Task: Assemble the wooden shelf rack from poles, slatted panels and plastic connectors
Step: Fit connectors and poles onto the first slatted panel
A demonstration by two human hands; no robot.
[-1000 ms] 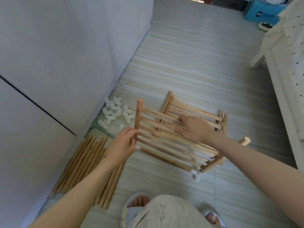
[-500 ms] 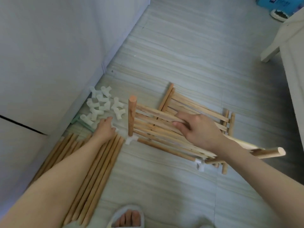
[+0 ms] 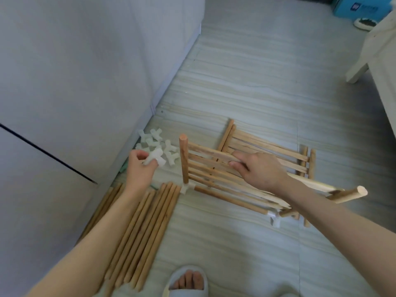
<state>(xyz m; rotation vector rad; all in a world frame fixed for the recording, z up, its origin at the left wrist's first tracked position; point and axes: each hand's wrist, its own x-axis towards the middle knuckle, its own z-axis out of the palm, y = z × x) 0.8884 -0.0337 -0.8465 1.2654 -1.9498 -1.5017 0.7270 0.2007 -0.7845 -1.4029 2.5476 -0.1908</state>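
My left hand [image 3: 140,169] pinches one white plastic connector [image 3: 154,160], lifted just off the pile of connectors [image 3: 159,144] lying on the floor [image 3: 246,86] at my 11 o'clock. My right hand [image 3: 260,171] grips a top slat of the slatted panel [image 3: 216,168], which stands tilted at 12 o'clock beside an upright pole [image 3: 183,160]. Loose poles [image 3: 139,230] lie at 9 o'clock.

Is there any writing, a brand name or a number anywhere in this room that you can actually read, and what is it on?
Blue box at the far top right: a white logo and a line of white print, too small and blurred to read.
Nothing else shows any text: none on the wooden poles, the slatted panel or the white plastic connectors.
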